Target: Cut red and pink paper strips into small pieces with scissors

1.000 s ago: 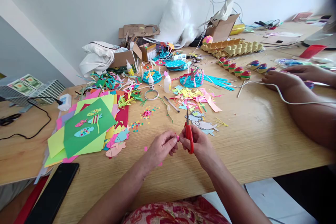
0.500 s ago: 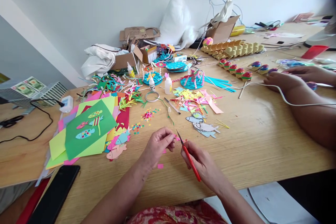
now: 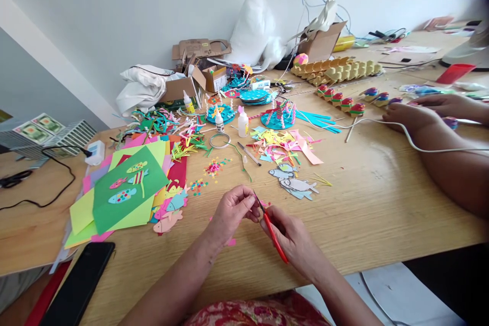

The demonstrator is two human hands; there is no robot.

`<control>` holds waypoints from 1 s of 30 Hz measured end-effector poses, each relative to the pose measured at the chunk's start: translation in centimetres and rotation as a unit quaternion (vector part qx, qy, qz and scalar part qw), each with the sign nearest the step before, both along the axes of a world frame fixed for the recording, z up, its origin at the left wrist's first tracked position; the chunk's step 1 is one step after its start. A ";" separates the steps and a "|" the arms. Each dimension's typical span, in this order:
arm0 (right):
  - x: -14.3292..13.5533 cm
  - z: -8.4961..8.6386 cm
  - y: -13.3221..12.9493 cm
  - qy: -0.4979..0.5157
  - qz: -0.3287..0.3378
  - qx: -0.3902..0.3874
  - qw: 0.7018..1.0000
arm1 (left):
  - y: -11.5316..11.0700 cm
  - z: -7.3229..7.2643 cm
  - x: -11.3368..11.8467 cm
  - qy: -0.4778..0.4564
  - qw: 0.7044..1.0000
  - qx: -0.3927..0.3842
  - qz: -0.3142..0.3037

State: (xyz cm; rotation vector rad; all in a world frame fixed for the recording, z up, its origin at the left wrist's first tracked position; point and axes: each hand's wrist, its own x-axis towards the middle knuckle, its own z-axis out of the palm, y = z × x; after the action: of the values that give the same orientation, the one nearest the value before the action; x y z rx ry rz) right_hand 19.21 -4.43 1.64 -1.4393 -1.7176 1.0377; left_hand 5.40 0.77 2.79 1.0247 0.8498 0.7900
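Note:
My left hand (image 3: 237, 210) is pinched closed near the middle of the table's front. What sits between its fingertips is too small or hidden to make out. In my right hand (image 3: 288, 229) are scissors (image 3: 275, 238) with red handles, their dark tips pointing up and left beside the left fingertips. Small pink paper bits (image 3: 231, 242) lie on the table below and behind the hands. Beyond them rest grey and blue paper fish (image 3: 300, 185). To the left, a green sheet (image 3: 110, 183) carries several decorated fish, and more cut fish (image 3: 168, 221) lie beside the paper stack.
Glue bottles (image 3: 243, 123), a tape roll (image 3: 220, 140), a pen (image 3: 249, 154) and paper scraps (image 3: 271, 142) are spread behind the hands. A phone (image 3: 78, 282) lies front left. At right, another person's arms (image 3: 431, 132) reach over the table, with a white cable (image 3: 410, 140) across them.
The scissors have shifted slightly left, and their tips are now closer to my left fingertips. The view has moved a little; the pink bits near the hands are more covered.

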 end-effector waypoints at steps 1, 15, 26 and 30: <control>0.0 -0.1 0.0 -0.002 -0.003 0.001 1.000 | 0.0 0.0 0.0 0.001 1.000 0.000 0.000; 0.3 -0.2 -0.3 -0.021 -0.009 -0.001 1.000 | 0.2 0.2 -0.4 0.025 0.999 0.007 -0.030; 0.5 -0.4 -0.4 -0.050 -0.013 0.004 0.999 | 0.2 0.3 -0.6 0.037 0.999 0.013 -0.033; 0.6 -0.4 -0.5 -0.058 -0.008 -0.007 0.998 | 0.3 0.3 -0.7 0.036 0.999 0.017 -0.035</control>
State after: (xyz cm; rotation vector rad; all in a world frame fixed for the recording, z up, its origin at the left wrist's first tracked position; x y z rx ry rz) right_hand 19.81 -4.89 1.24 -1.5470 -1.7803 0.9773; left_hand 4.68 1.04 3.06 1.1137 0.8597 0.7141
